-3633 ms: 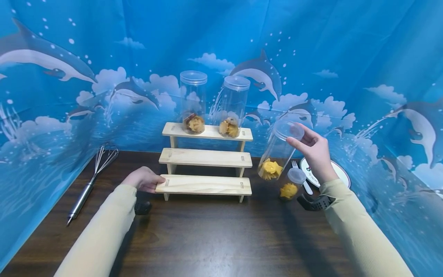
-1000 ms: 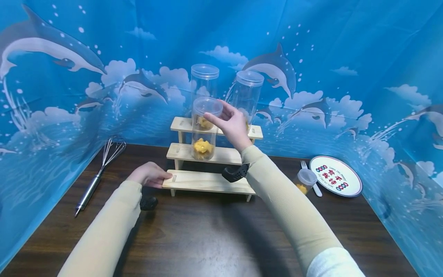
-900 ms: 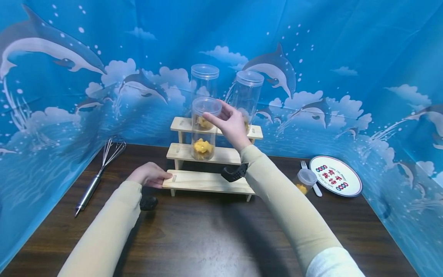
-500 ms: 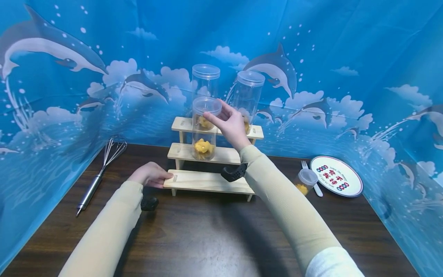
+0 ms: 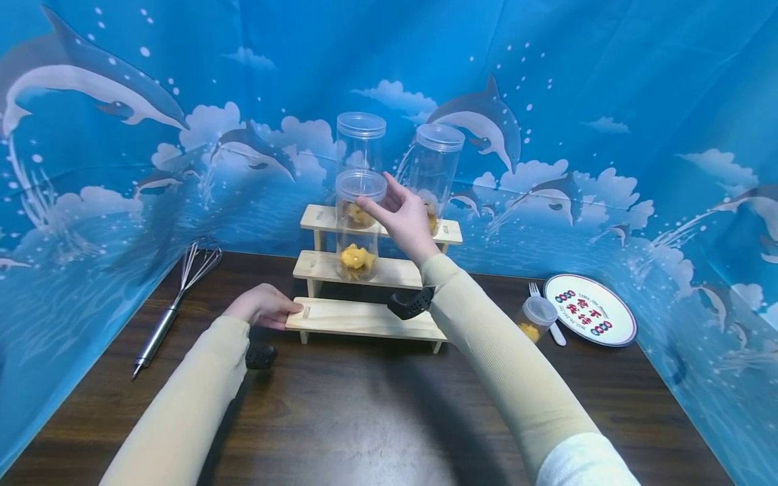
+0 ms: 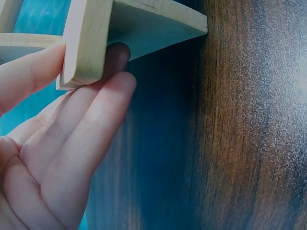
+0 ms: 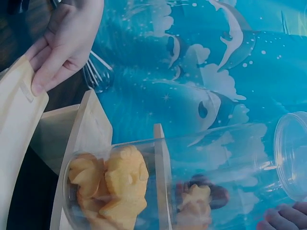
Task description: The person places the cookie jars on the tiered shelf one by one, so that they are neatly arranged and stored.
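My left hand pinches the left end of the lowest shelf of a three-tier wooden stand, thumb on top and fingers beneath. With thumb and fingers at its lid, my right hand holds a tall clear jar upright at the left part of the middle tier. Yellow shaped cookies lie in the bottom of this jar in the right wrist view. Behind it on the top tier stand a left jar and a right jar, both lidded and with cookies inside.
On the dark wooden table, a smaller lidded jar of yellow cookies stands to the right, partly behind my right sleeve. A fork and a printed plate lie beyond it. At the left lies a whisk. A dolphin-print cloth hangs behind.
My right hand has carried the tall jar from the right side over to the middle tier. Over the last second it has barely moved. My left hand keeps its grip on the stand.
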`<state>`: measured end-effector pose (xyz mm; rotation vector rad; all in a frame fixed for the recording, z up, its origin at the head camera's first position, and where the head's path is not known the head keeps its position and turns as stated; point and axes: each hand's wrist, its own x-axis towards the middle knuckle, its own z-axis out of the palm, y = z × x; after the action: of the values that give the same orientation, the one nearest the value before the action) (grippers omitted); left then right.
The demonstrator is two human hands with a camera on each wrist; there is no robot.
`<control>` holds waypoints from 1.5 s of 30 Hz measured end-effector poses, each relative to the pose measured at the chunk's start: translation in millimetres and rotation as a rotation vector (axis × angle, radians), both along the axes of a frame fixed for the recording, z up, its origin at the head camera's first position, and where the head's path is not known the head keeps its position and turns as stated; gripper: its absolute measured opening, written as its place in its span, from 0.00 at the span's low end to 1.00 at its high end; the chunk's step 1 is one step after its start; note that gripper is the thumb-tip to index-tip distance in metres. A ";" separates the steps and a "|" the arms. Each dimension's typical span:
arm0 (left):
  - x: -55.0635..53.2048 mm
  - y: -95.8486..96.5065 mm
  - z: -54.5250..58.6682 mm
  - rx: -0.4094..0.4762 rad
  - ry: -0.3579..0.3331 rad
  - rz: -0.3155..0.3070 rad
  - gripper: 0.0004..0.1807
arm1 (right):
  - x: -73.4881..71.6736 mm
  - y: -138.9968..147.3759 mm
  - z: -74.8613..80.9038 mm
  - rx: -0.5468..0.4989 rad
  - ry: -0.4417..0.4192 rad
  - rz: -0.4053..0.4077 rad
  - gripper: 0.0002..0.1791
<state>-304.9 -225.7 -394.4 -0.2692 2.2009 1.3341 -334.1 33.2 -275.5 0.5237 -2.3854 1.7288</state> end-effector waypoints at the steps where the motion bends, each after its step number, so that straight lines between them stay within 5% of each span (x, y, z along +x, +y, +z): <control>1: 0.0 0.9 0.5 0.000 0.000 -0.002 0.20 | 0.3 2.0 -0.7 -0.009 0.005 -0.001 0.45; 12: -2.7 5.5 -0.5 -0.026 -0.006 0.007 0.22 | 12.7 40.1 -7.8 -0.155 0.112 0.037 0.40; 23: -1.9 5.9 -4.7 -0.023 -0.012 0.010 0.18 | 43.3 111.5 -33.9 -0.078 0.103 0.055 0.39; 30: -1.2 5.7 -1.8 -0.021 -0.009 -0.002 0.18 | 62.3 162.8 -44.8 -0.020 0.100 -0.013 0.36; 39: 0.4 2.4 -1.1 -0.022 -0.014 0.014 0.17 | 82.6 205.6 -63.2 -0.078 0.067 -0.065 0.34; 45: -2.4 0.1 -3.8 0.008 -0.008 0.011 0.15 | 91.2 229.8 -75.6 -0.108 0.102 -0.168 0.33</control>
<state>-307.3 -225.5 -398.2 -0.2839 2.1896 1.3450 -242.9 263.0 -351.1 0.3744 -2.1844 1.7032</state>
